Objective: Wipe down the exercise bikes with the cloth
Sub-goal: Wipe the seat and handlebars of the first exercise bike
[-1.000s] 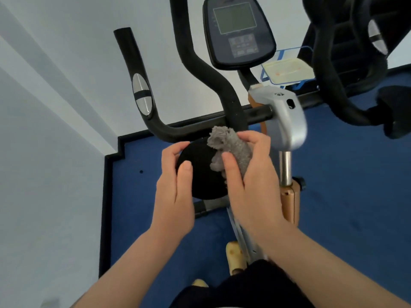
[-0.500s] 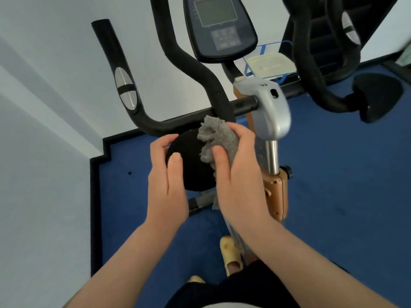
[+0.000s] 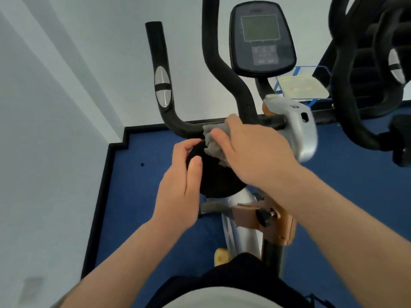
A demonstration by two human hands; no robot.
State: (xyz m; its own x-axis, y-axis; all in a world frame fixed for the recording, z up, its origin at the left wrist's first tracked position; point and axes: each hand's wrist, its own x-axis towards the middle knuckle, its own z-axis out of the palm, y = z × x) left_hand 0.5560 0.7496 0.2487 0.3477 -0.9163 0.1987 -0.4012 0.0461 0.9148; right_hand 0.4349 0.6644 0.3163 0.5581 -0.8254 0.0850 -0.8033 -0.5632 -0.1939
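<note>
Centrally, a grey cloth (image 3: 214, 142) is gripped in the right hand (image 3: 255, 150) and pressed where the black handlebar (image 3: 178, 125) meets a round black pad (image 3: 219, 181) of the exercise bike (image 3: 298, 130). The pad's left edge is held by the curled fingers of the left hand (image 3: 180, 185). Farther back, the console (image 3: 262, 38) is seen. Blue floor (image 3: 138, 196) lies beneath.

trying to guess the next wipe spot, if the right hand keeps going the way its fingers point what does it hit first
Probably the black handlebar. The right hand, gripping the grey cloth, points up-left at the bar's bend just beyond the cloth, though depth is hard to judge.
</note>
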